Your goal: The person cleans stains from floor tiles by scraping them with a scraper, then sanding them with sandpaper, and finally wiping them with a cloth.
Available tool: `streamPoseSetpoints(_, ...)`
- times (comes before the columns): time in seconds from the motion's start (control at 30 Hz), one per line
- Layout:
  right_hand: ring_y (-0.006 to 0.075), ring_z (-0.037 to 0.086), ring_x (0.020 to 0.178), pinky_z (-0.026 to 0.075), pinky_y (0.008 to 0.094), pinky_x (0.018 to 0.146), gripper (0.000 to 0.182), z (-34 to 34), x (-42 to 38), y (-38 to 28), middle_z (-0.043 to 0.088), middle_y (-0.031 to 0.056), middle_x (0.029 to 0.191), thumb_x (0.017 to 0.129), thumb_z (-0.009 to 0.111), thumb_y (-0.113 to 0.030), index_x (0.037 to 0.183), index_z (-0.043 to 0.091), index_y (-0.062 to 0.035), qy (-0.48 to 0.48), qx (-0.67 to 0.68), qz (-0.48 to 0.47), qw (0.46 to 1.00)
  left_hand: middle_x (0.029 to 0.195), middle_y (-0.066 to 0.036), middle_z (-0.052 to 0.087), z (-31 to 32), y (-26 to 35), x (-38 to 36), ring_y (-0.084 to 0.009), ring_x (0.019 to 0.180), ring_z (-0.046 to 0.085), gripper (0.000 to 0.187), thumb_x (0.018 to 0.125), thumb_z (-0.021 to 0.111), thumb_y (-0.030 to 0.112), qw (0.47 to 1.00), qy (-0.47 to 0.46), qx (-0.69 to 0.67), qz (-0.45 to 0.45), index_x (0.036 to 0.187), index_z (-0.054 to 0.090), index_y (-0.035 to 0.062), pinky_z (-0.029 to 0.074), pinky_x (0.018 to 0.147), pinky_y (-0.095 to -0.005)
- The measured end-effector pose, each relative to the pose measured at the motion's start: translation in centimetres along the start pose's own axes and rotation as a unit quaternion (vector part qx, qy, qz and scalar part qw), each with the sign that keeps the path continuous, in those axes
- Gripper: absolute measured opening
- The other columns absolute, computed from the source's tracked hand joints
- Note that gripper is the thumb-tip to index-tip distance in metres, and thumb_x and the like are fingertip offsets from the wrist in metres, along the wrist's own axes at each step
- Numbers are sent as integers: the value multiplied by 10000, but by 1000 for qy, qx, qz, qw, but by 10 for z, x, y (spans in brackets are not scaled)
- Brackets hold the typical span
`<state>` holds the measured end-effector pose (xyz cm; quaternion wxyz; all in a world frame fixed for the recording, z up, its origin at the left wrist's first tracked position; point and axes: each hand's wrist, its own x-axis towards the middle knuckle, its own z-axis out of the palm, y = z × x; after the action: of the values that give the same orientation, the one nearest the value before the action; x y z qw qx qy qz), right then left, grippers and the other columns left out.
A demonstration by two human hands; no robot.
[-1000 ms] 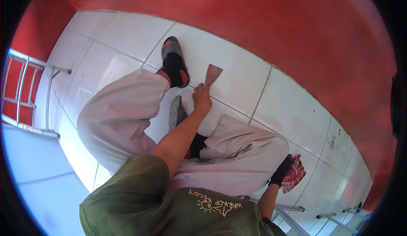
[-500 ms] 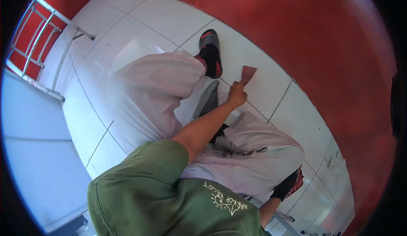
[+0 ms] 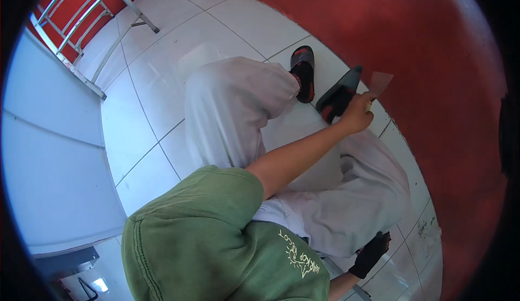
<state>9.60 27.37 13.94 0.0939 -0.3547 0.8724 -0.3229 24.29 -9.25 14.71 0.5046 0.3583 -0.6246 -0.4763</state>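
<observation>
Left hand: mine, bare (image 3: 357,116), arm stretched out over my knees, fingers curled tight round the handle of the scraper (image 3: 377,84).
Scraper, place: held just above the white tiled floor (image 3: 238,25), at the foot of the red wall (image 3: 422,57), just beside the black sandal (image 3: 337,94).
Scraper, direction: long axis runs from my fist up and to the right; the blade leads toward the wall and the handle end sits in my palm (mostly hidden there).
Scraper, make: flat, thin blade that widens to a straight front edge, dull brownish and red-tinged; a sliver of pale handle shows.
Right hand: in a black glove (image 3: 370,253), low by my hip, fingers bent; I cannot tell whether it holds anything.
Floor: glossy square tiles with thin dark grout lines.
Clothing: loose pale trousers (image 3: 238,111) with soft folds; green shirt (image 3: 206,236).
Sandals: the other one (image 3: 303,72) is black with red trim.
</observation>
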Motion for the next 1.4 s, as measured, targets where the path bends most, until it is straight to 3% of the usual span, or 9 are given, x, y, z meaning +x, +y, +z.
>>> streamPoseSetpoints(0.1, 183, 501, 1005, 394, 323, 873, 380, 12, -5, 19, 517, 95, 1126, 948, 440, -242, 1258, 471, -24, -1, 180, -7, 984, 1099, -193, 495, -1, 17, -3, -325, 1067, 491, 494, 696, 548, -22, 1000, -25, -9, -1, 1182, 485, 37, 383, 944, -352)
streamPoseSetpoints(0.2, 205, 446, 1159, 339, 338, 966, 425, 14, -24, 28, 495, 128, 1260, 921, 444, -181, 1312, 409, -19, -78, 78, -27, 994, 1102, -197, 490, -6, 26, -5, -330, 1068, 490, 495, 699, 540, -29, 999, -33, -18, 13, 1186, 481, 38, 381, 947, -353)
streamPoseSetpoints(0.4, 219, 500, 717, 417, 305, 679, 204, -36, -38, 3, 562, 84, 776, 850, 567, -221, 849, 586, -18, -226, 20, -43, 973, 1120, -199, 474, -3, 37, -9, -338, 1093, 470, 492, 714, 532, -19, 999, -39, -23, 8, 1197, 464, 43, 373, 959, -363)
streamPoseSetpoints(0.53, 210, 500, 734, 427, 318, 675, 193, -67, -4, -69, 562, 85, 788, 858, 519, -182, 842, 578, 1, -50, 189, 42, 980, 1147, -204, 460, 14, 44, -16, -336, 1120, 452, 526, 717, 521, -19, 994, -94, -46, 24, 1230, 419, 29, 368, 967, -374)
streamPoseSetpoints(0.63, 190, 557, 768, 448, 323, 723, 306, -62, 40, -49, 618, 134, 839, 834, 507, -273, 856, 608, 15, 128, 170, -54, 976, 1158, -203, 455, 24, 51, -25, -337, 1122, 452, 548, 711, 520, -29, 989, -137, -58, 13, 1243, 399, 21, 370, 967, -375)
streamPoseSetpoints(0.77, 167, 517, 999, 415, 314, 822, 392, -49, 88, -53, 524, 76, 1121, 915, 482, -226, 1266, 474, -52, 13, 32, -50, 998, 1167, -206, 447, 35, 56, -40, -344, 1139, 438, 566, 701, 510, -52, 973, -210, -89, -33, 1249, 392, 33, 362, 973, -378)
streamPoseSetpoints(0.9, 189, 502, 1062, 399, 322, 873, 456, 3, 90, -79, 484, 107, 1228, 908, 488, -246, 1316, 416, -56, -34, 122, -39, 991, 1166, -207, 439, 58, 49, -61, -355, 1144, 426, 584, 692, 504, -69, 964, -249, -74, -53, 1252, 384, 41, 361, 970, -387)
streamPoseSetpoints(1.1, 216, 504, 1059, 391, 313, 888, 513, 52, 102, -85, 482, 156, 1216, 908, 478, -238, 1364, 327, -58, -142, 538, 46, 830, 1141, -196, 450, 96, 41, -96, -370, 1112, 423, 615, 675, 546, -53, 934, -354, -14, -46, 1256, 359, 24, 387, 924, -423)
streamPoseSetpoints(1.4, 159, 538, 898, 447, 268, 747, 426, 87, 130, -71, 523, 97, 1140, 934, 442, -204, 1331, 374, -63, -180, 403, -17, 897, 1212, -188, 457, -13, 103, -65, -372, 1107, 469, 680, 697, 700, 201, 887, -435, 154, 11, 1269, 385, 12, 384, 944, -429)
